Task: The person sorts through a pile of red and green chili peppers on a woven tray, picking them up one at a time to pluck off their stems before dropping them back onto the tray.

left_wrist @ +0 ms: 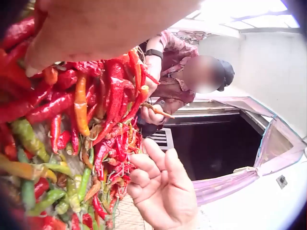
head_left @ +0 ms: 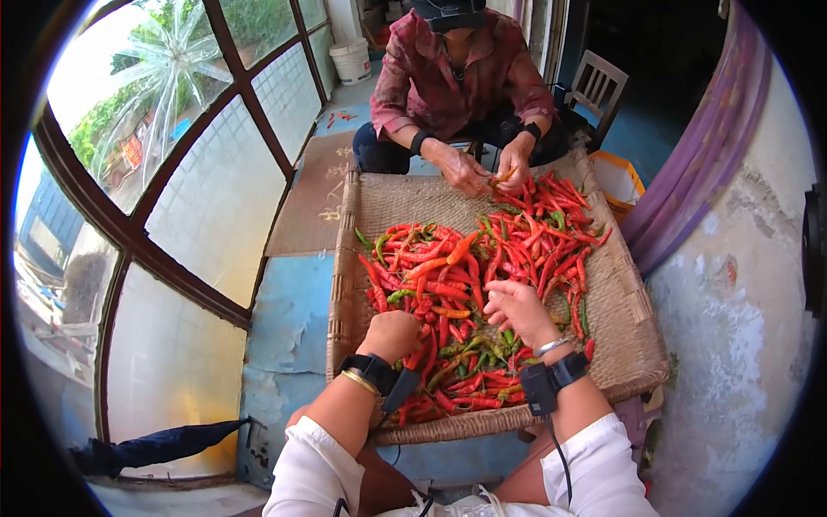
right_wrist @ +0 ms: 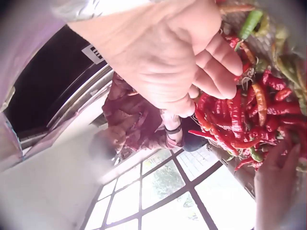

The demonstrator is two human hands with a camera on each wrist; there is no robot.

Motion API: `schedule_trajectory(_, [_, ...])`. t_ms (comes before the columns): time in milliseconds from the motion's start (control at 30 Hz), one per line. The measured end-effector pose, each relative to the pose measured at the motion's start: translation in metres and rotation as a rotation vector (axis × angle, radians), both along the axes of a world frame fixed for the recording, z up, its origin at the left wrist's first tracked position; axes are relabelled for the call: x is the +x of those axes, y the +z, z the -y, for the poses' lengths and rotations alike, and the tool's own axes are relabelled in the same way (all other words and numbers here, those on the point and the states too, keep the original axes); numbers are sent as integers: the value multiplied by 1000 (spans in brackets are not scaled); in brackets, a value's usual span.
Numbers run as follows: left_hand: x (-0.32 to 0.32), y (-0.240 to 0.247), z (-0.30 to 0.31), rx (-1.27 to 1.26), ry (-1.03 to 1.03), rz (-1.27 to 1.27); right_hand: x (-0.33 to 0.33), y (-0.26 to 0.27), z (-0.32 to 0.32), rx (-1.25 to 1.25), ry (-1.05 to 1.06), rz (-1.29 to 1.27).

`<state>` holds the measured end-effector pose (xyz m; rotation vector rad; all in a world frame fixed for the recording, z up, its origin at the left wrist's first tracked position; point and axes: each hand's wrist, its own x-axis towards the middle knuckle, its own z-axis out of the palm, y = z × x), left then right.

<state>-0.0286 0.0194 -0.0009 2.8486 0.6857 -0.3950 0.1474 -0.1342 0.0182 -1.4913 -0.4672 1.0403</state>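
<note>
Red, orange and green chili peppers (head_left: 448, 284) (left_wrist: 115, 96) (right_wrist: 235, 115) lie heaped on a shallow woven tray (head_left: 379, 202). My left hand (head_left: 392, 336) (left_wrist: 105, 28) (right_wrist: 276, 187) is low over the near left part of the heap; its fingers reach in among red peppers in the right wrist view, and whether they grip one is unclear. Above the heap, to the right, my right hand (head_left: 520, 312) (left_wrist: 165, 191) (right_wrist: 163, 57) has its palm turned up and its fingers loosely bent, with no pepper seen in it.
Across the tray sits a person in a red patterned shirt (head_left: 448, 86), fingering an orange pepper (head_left: 502, 178). Framed windows line the left side, with a dark folded umbrella (head_left: 164, 444) below. A yellow-rimmed container (head_left: 616, 177) and a chair (head_left: 599, 86) stand at the back right.
</note>
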Motion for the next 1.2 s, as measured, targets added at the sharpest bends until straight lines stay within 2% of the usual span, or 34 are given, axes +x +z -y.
schedule_trajectory(100, [2, 12, 4, -56, -24, 67, -11, -8, -3, -57, 195, 336])
schedule_trajectory(133, [3, 15, 4, -113, -26, 132, -13, -4, -3, -58, 195, 335])
schedule_trajectory(200, [3, 25, 5, -171, -27, 194, -18, 5, -2, -163, 341, 327])
schedule_trajectory(267, [3, 37, 10, -336, -49, 389, -19, 0, -2, -179, 346, 334])
schedule_trajectory(300, [4, 41, 14, -339, -48, 385, -20, 2, -2, -177, 344, 237])
schedule_trajectory(367, [7, 46, 20, -551, -86, 516, -19, 2, -4, -174, 340, 139])
schedule_trajectory(433, [12, 43, 22, -552, -126, 540, -21, -1, -2, 48, 307, 41])
schedule_trajectory(500, [13, 41, 27, -584, -148, 577, -20, -3, -1, 48, 276, 36])
schedule_trajectory(633, [11, 35, 15, -533, -101, 506, -4, 4, 1, 52, 98, -24])
schedule_trajectory(700, [8, 26, 8, -364, -57, 479, 14, 1, 6, 178, -70, -72])
schedule_trajectory(733, [7, 24, 7, -364, -57, 478, 21, 1, 8, 268, -163, -129])
schedule_trajectory(800, [7, 20, 5, -141, -11, 314, 29, 5, 10, 437, -435, -277])
schedule_trajectory(833, [7, 17, 6, -146, -10, 310, 33, 4, 14, 408, -462, -309])
schedule_trajectory(900, [7, 11, 6, 13, -36, 93, 29, -2, 14, 353, -484, -340])
schedule_trajectory(1000, [4, 6, 4, 87, -50, -12, 18, -4, 12, 253, -447, -316])
schedule_trajectory(1067, [-2, 2, 0, 99, -93, 6, 17, -6, 9, 265, -162, -301])
schedule_trajectory(1200, [-8, -14, -6, 78, -169, 137, 6, -6, 5, 201, -90, -233])
